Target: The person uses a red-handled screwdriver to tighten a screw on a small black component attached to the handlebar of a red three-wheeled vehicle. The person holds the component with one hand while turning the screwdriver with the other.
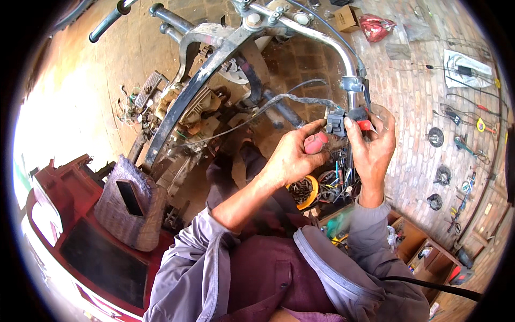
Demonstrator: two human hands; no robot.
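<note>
My left hand (292,156) is closed round a screwdriver (315,143); its pink-red handle shows, but its shaft is hidden. The left fingertips reach the side of a black handlebar switch housing (336,123). My right hand (371,153) grips that housing from the other side, thumb pressed against it, near the end of the chrome handlebar (343,53). A red part (366,125) shows between the right fingers. From the housing a grey cable (279,99) runs left and down toward the frame. Inside the housing I cannot make out details.
The dark motorcycle frame (198,88) crosses ahead, with an engine (199,104) beneath. At left, a phone (130,197) lies on a cloth-covered red vehicle (99,236). Below my hands sits a yellow-rimmed bowl (313,197). Cables and parts hang on the brick wall (413,91); a wooden box (410,239) stands lower right.
</note>
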